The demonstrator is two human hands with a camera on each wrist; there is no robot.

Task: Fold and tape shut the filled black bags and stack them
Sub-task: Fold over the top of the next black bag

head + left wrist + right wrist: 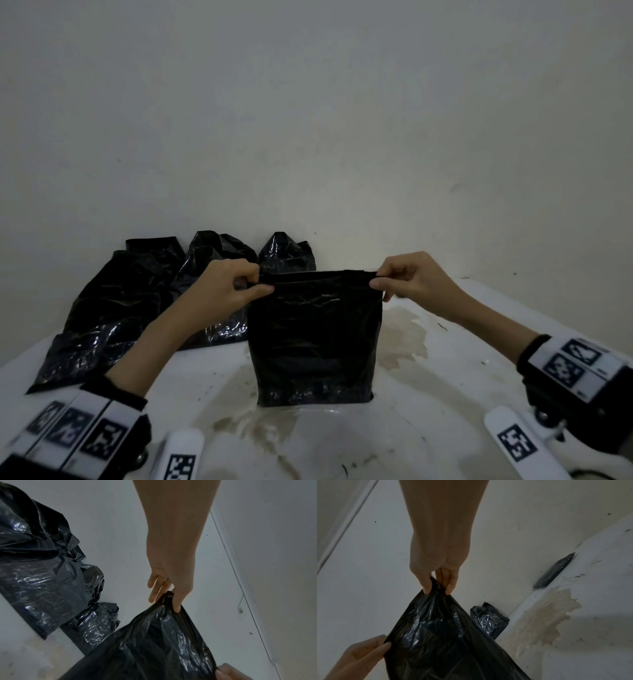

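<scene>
A filled black bag (315,335) stands upright on the white table (445,394) in front of me. Its top edge (315,275) is flattened into a narrow folded band. My left hand (260,279) pinches the band's left corner between thumb and fingers. My right hand (376,278) pinches the right corner the same way. In the left wrist view the left hand (171,601) grips the crumpled corner of the bag (154,649). In the right wrist view the right hand (436,589) holds the other corner of the bag (445,642). No tape is in view.
Several other shiny black bags (113,308) lean against the wall (308,137) at the back left, one (287,253) right behind the held bag. A flat black packet (556,570) lies by the wall to the right. The tabletop carries brownish stains (404,335).
</scene>
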